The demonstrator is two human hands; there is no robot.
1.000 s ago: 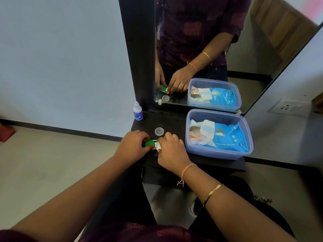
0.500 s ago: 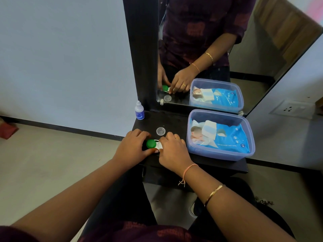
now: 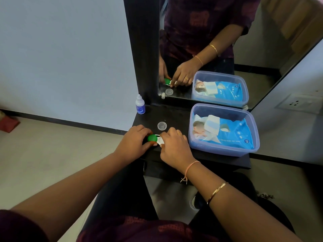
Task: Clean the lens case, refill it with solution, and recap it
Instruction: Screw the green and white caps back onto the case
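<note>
The lens case [image 3: 158, 139] lies at the front left of the black shelf [image 3: 176, 117]. It is white, with a green cap [image 3: 152, 137] on its left well. My left hand [image 3: 134, 143] holds the green-capped end between thumb and fingers. My right hand [image 3: 174, 145] curls over the right end and hides that well. In the mirror, its index finger points down onto the white part. A loose clear cap [image 3: 162, 126] lies on the shelf just behind the case. The small solution bottle [image 3: 140, 104], white with a blue label, stands upright at the shelf's back left corner.
A blue-tinted plastic tub [image 3: 197, 145] holding a blue pack of wet wipes [image 3: 227, 133] fills the right half of the shelf. The mirror [image 3: 209, 41] rises directly behind. A wall socket [image 3: 297, 103] is on the right. Bare floor lies to the left.
Both hands stay on the lens case in the same spot. My right hand has shifted slightly, so more of the white case shows between the hands.
</note>
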